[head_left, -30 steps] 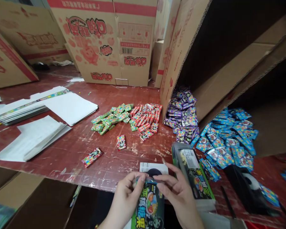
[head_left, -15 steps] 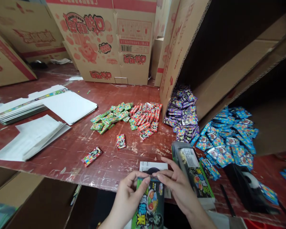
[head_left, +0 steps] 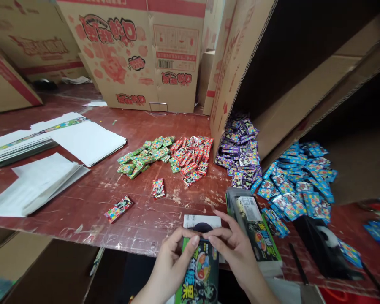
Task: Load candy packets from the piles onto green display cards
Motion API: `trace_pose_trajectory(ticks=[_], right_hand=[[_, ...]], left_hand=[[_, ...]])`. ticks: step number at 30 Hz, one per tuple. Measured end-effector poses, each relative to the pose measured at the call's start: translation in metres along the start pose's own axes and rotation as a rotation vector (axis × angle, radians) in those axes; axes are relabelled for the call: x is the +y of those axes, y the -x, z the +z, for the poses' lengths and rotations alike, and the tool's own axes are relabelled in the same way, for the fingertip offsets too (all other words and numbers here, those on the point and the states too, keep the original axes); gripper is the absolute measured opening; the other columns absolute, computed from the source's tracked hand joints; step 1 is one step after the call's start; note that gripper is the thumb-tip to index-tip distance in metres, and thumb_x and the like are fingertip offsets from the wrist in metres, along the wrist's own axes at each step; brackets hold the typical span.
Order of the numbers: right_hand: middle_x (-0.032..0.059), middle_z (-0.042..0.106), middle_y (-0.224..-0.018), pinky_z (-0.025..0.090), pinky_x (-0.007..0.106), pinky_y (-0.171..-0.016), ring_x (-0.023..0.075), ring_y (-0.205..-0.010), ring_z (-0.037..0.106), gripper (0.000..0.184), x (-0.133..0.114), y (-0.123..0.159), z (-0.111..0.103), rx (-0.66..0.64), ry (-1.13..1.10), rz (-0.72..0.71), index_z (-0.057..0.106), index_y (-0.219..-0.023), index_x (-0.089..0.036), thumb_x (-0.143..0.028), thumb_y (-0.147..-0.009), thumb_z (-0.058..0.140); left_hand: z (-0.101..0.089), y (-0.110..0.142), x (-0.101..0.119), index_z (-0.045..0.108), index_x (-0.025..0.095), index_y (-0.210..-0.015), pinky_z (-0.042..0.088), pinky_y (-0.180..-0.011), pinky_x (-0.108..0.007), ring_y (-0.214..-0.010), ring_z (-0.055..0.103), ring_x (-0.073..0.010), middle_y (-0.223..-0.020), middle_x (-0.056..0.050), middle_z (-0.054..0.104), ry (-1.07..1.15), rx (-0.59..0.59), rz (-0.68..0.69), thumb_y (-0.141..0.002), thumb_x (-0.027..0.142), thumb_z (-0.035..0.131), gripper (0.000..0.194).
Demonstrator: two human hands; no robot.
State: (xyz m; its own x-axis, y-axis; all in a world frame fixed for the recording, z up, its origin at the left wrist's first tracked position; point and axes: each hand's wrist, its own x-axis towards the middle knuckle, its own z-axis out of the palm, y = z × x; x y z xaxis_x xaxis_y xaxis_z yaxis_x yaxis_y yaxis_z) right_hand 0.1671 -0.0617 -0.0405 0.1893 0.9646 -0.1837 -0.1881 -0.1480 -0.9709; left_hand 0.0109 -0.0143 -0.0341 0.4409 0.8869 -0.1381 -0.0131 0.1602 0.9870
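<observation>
A dark candy box (head_left: 200, 270) with bright lettering and a green side is held upright at the table's front edge. My left hand (head_left: 174, 261) grips its upper left part, thumb on the front. At the top edge, my right hand (head_left: 232, 245) pinches the rim near the right corner, thumb and index finger together, the other fingers raised. Behind the box lies a white printed sheet (head_left: 196, 220) with a dark round shape. Just right of my right hand, a similar packed box (head_left: 256, 228) with a white label lies on the table.
Green packets (head_left: 145, 154), red packets (head_left: 193, 156), purple packets (head_left: 240, 156) and blue packets (head_left: 297, 185) lie in heaps. Two red packets lie apart nearer me. Flat white card sheets (head_left: 88, 143) are at left. A black tape dispenser (head_left: 323, 249) sits at right. Cartons (head_left: 136, 55) stand behind.
The view has shifted slightly, so the table's contents appear a little further left. Both hands keep their hold at the top of the box, with only small finger movement.
</observation>
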Motion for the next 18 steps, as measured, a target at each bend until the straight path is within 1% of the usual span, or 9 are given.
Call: trace_pose_trajectory(ticks=[2, 4, 5, 7, 9, 12, 18], right_hand=[[0.0069, 0.070, -0.093, 0.045, 0.035, -0.084, 0.0216, -0.089, 0.063, 0.048, 0.004, 0.004, -0.001, 0.037, 0.107, -0.061, 0.043, -0.123, -0.022, -0.031, -0.081, 0.063], [0.0064, 0.068, -0.097, 0.044, 0.034, -0.087, 0.0213, -0.093, 0.061, 0.037, 0.002, 0.001, -0.005, 0.060, 0.168, -0.125, 0.051, -0.115, -0.023, -0.030, -0.081, 0.063], [0.0057, 0.067, -0.096, 0.044, 0.032, -0.086, 0.0208, -0.094, 0.060, 0.028, -0.001, -0.004, -0.008, 0.067, 0.179, -0.161, 0.057, -0.106, -0.023, -0.030, -0.080, 0.065], [0.0039, 0.065, -0.089, 0.046, 0.028, -0.077, 0.0188, -0.086, 0.059, 0.013, -0.011, -0.019, -0.015, 0.054, 0.203, -0.204, 0.062, -0.083, -0.021, -0.030, -0.077, 0.067], [0.0019, 0.062, -0.077, 0.045, 0.025, -0.067, 0.0164, -0.075, 0.057, 0.015, -0.023, -0.033, -0.020, -0.035, 0.227, -0.157, 0.062, -0.068, -0.019, -0.031, -0.074, 0.068], [-0.0012, 0.059, -0.063, 0.042, 0.024, -0.058, 0.0135, -0.061, 0.054, 0.015, -0.036, -0.045, -0.018, -0.201, 0.243, -0.017, 0.062, -0.066, -0.017, -0.030, -0.071, 0.069], [-0.0020, 0.057, -0.059, 0.036, 0.021, -0.050, 0.0112, -0.054, 0.048, 0.010, -0.038, -0.043, -0.007, -0.303, 0.428, -0.060, 0.064, -0.066, -0.017, -0.024, -0.071, 0.067]], left_hand=[[0.001, 0.001, -0.004, 0.060, 0.018, -0.083, 0.046, -0.074, -0.025, -0.079, 0.060, -0.0176, -0.085, -0.003, 0.066, 0.041, -0.002, -0.014, -0.082, 0.032, 0.061, 0.013], [0.003, 0.001, -0.010, 0.057, 0.020, -0.086, 0.047, -0.073, -0.025, -0.080, 0.060, -0.0173, -0.087, -0.002, 0.066, 0.117, -0.005, -0.055, -0.078, 0.030, 0.067, 0.017], [0.004, 0.001, -0.013, 0.054, 0.021, -0.088, 0.047, -0.071, -0.025, -0.077, 0.060, -0.0167, -0.085, -0.001, 0.065, 0.155, -0.010, -0.080, -0.076, 0.030, 0.069, 0.021], [0.006, 0.000, -0.018, 0.050, 0.022, -0.090, 0.047, -0.065, -0.024, -0.068, 0.060, -0.0147, -0.078, 0.002, 0.064, 0.196, -0.022, -0.123, -0.074, 0.030, 0.071, 0.027], [0.007, -0.001, -0.021, 0.048, 0.022, -0.089, 0.046, -0.058, -0.023, -0.060, 0.057, -0.0129, -0.071, 0.004, 0.062, 0.182, -0.022, -0.148, -0.073, 0.031, 0.071, 0.029], [0.009, -0.002, -0.021, 0.046, 0.022, -0.090, 0.045, -0.057, -0.023, -0.059, 0.056, -0.0129, -0.070, 0.004, 0.061, 0.172, -0.027, -0.161, -0.073, 0.031, 0.071, 0.031], [0.012, -0.004, -0.018, 0.045, 0.021, -0.092, 0.044, -0.060, -0.024, -0.061, 0.055, -0.0131, -0.069, 0.004, 0.060, 0.127, -0.027, -0.139, -0.073, 0.029, 0.070, 0.033]])
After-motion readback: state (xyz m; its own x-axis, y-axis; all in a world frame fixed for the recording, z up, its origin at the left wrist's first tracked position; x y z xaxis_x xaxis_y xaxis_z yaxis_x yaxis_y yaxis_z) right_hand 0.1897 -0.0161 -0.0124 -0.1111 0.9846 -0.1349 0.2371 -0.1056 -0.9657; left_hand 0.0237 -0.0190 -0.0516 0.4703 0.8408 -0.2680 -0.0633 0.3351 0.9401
